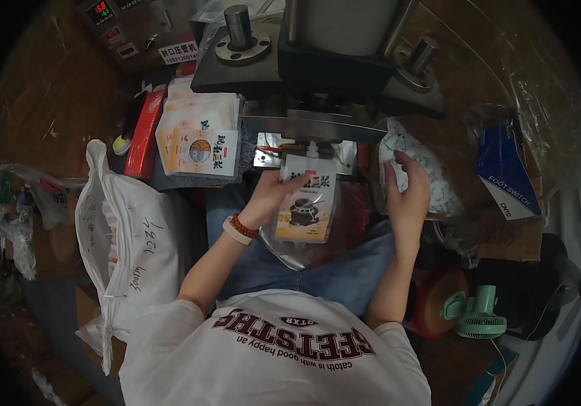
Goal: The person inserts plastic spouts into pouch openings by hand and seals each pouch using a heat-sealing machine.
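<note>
My left hand [275,196] grips a flat spouted pouch [312,215] by its left edge, thumb across its front. The pouch is white and clear with dark lettering, a picture of a dark pot and a yellow-orange bottom. Its white spout [313,150] points away from me, up to the metal plate [346,157] at the front of a machine. My right hand [409,189] is at a heap of small white plastic pieces [439,186], which look like spouts or caps. Its thumb and fingers curl close together; anything pinched at the tips is too small to make out.
A stack of similar printed pouches [199,139] lies on a grey cloth at left, beside a red box [144,135]. The dark machine [334,64] stands ahead. A white woven sack [148,250], a blue foot-switch box [509,169] and a green fan [481,317] flank me.
</note>
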Available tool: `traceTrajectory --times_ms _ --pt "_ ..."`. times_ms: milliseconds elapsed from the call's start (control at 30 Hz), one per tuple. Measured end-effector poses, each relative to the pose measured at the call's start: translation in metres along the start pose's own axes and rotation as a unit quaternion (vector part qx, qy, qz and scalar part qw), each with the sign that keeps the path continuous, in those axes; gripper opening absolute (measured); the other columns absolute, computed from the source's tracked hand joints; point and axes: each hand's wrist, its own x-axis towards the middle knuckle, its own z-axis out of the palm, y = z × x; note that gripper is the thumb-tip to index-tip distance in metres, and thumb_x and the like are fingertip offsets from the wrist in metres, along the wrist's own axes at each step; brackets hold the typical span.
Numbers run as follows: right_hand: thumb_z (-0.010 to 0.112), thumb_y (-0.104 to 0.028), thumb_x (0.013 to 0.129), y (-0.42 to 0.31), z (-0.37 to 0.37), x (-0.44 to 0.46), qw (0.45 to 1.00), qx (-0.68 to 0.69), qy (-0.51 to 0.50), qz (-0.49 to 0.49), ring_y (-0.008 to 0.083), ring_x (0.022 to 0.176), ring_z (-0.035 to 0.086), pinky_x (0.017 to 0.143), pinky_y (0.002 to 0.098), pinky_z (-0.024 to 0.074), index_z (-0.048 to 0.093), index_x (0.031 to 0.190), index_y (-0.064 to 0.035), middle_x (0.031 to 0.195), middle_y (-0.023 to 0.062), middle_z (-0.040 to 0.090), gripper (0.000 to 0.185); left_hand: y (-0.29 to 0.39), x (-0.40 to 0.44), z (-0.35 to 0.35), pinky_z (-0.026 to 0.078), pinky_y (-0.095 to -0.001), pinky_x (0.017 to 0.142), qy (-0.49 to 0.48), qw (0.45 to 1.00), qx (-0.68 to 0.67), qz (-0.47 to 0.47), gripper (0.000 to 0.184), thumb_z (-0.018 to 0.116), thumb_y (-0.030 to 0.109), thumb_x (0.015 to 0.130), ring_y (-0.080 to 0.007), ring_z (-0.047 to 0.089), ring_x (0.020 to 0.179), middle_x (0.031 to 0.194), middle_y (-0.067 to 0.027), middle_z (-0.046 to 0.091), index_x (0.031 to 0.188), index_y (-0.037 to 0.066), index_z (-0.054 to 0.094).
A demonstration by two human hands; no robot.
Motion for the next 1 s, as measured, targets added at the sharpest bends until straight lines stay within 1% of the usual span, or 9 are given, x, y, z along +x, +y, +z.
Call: traceTrajectory --times_ms 100,267,333,367,433,567,700,800,1000 --pt "0.062 -0.010 0.085 0.043 0.024 -0.006 0.974 -0.163 -0.138 0.074 0.0350 0.096 0.059 0.080 0.0424 0.0480 0.064 0.101 -0.0001 0.107 0.0161 0.062 0.019 0.011 0.011 -0.001 0.046 -0.0214 0.064 0.008 0.995 -0.092 -0.037 0.023 0.070 0.018 0.087 -0.0065 0.060 0.074 0.088 -0.0031 0.068 0.096 -0.003 0.067" --pt "0.060 -0.004 0.083 0.049 0.032 -0.009 0.988 -0.084 -0.110 0.074 0.0361 0.097 0.059 0.082 0.0436 0.0477 0.064 0.101 0.0012 0.107 0.0166 0.062 0.019 0.005 0.016 -0.011 0.052 -0.0258 0.068 0.009 0.994 -0.101 -0.040 0.031 0.070 0.019 0.087 -0.0103 0.064 0.077 0.094 -0.0065 0.068 0.106 -0.004 0.063" --pt "0.060 -0.003 0.083 0.056 0.032 -0.007 0.995 -0.046 -0.082 0.045 0.0359 0.096 0.060 0.082 0.0436 0.0480 0.064 0.100 0.0017 0.108 0.0165 0.061 0.018 0.025 0.007 -0.024 0.051 -0.0251 0.065 0.019 0.984 0.174 -0.043 0.035 0.071 0.023 0.086 -0.0087 0.063 0.074 0.091 -0.0040 0.069 0.111 -0.001 0.063" --pt "0.060 -0.002 0.083 0.061 0.033 -0.010 0.998 -0.027 -0.048 0.031 0.0351 0.095 0.060 0.082 0.0420 0.0483 0.064 0.102 0.0018 0.108 0.0164 0.062 0.019 0.026 0.001 -0.035 0.048 -0.0286 0.080 0.086 0.964 0.246 0.050 0.049 0.073 0.032 0.084 -0.0160 0.062 0.089 0.102 -0.0079 0.067 0.122 0.004 0.058" --pt "0.061 -0.001 0.083 0.061 0.035 -0.013 1.000 -0.005 -0.017 0.021 0.0343 0.094 0.061 0.082 0.0403 0.0486 0.064 0.103 0.0019 0.108 0.0163 0.062 0.020 0.031 -0.016 -0.063 0.041 -0.0377 0.097 0.262 0.698 0.572 0.343 0.068 0.075 0.035 0.079 -0.0265 0.052 0.118 0.127 -0.0140 0.056 0.135 0.008 0.047" --pt "0.062 -0.001 0.085 0.041 0.023 -0.013 0.985 0.142 0.018 0.095 0.0236 0.093 0.063 0.084 0.0320 0.0480 0.063 0.105 0.0017 0.106 0.0118 0.065 0.020 0.009 -0.054 -0.117 0.038 -0.0408 0.101 0.188 0.596 0.741 0.246 0.060 0.073 0.020 0.076 -0.0235 0.045 0.129 0.137 -0.0085 0.051 0.132 0.013 0.051" --pt "0.065 0.003 0.084 -0.018 0.020 -0.020 0.920 0.389 0.001 0.051 0.0152 0.097 0.062 0.087 0.0285 0.0470 0.055 0.119 0.0020 0.103 0.0110 0.067 0.036 0.008 -0.077 -0.115 0.051 -0.0331 0.082 0.215 0.722 0.594 0.282 0.042 0.060 -0.006 0.066 -0.0229 0.067 0.095 0.101 -0.0053 0.070 0.104 0.011 0.070" --pt "0.068 0.004 0.081 -0.057 0.023 -0.034 0.893 0.435 -0.112 -0.011 0.0186 0.103 0.059 0.097 0.0308 0.0423 0.041 0.131 0.0029 0.108 0.0136 0.066 0.057 0.020 -0.078 -0.089 0.053 -0.0323 0.079 0.218 0.758 0.521 0.327 0.042 0.059 -0.007 0.064 -0.0229 0.067 0.095 0.099 -0.0069 0.070 0.101 0.010 0.070" --pt "0.070 0.001 0.080 -0.076 0.038 -0.035 0.911 0.318 -0.156 -0.211 0.0226 0.100 0.063 0.094 0.0341 0.0443 0.039 0.134 0.0024 0.105 0.0126 0.069 0.063 0.041 -0.084 -0.038 0.054 -0.0335 0.082 0.124 0.739 0.530 0.398 0.044 0.058 -0.007 0.060 -0.0228 0.067 0.096 0.100 -0.0058 0.070 0.100 0.008 0.069"
